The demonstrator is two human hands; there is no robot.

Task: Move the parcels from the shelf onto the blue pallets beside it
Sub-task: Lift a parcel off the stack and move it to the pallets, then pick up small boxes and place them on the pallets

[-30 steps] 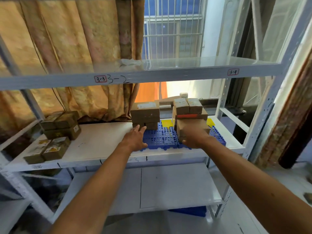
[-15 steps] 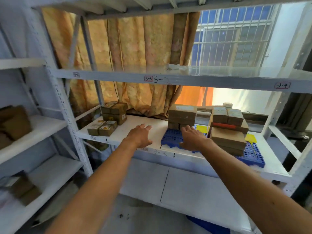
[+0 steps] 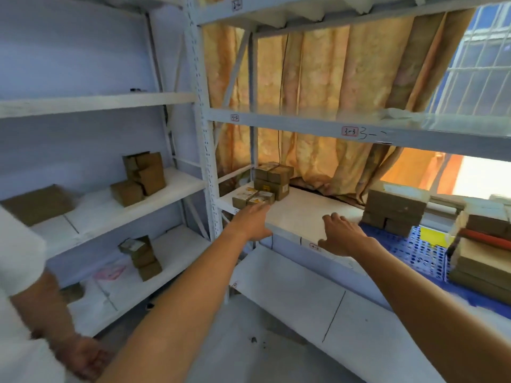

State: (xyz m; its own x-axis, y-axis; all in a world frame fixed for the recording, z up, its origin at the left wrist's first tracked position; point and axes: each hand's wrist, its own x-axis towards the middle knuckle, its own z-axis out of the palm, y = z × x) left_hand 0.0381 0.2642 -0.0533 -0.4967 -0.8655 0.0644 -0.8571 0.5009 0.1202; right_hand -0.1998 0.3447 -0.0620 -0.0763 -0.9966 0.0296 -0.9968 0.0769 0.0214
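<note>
Small brown parcels [image 3: 272, 179] are stacked at the left end of the white middle shelf [image 3: 304, 214], with flatter labelled parcels [image 3: 253, 197] in front of them. My left hand [image 3: 253, 221] reaches out open, fingertips just short of the flat parcels. My right hand [image 3: 341, 234] hovers open over the shelf's front edge, holding nothing. To the right lies the blue pallet [image 3: 420, 248] carrying a stack of brown parcels [image 3: 395, 211] at the back and a taller stack [image 3: 484, 255] at the right frame edge.
A second white rack [image 3: 110, 200] on the left holds several brown boxes on two levels. Another person in a white shirt [image 3: 19, 272] stands at the lower left. An orange curtain [image 3: 318, 106] hangs behind the shelf. A lower shelf board [image 3: 318, 299] sits beneath my arms.
My view has swung left, away from the pallet. Both hands left the pallet stacks and moved left along the shelf; the left hand now nearly touches the flat parcels.
</note>
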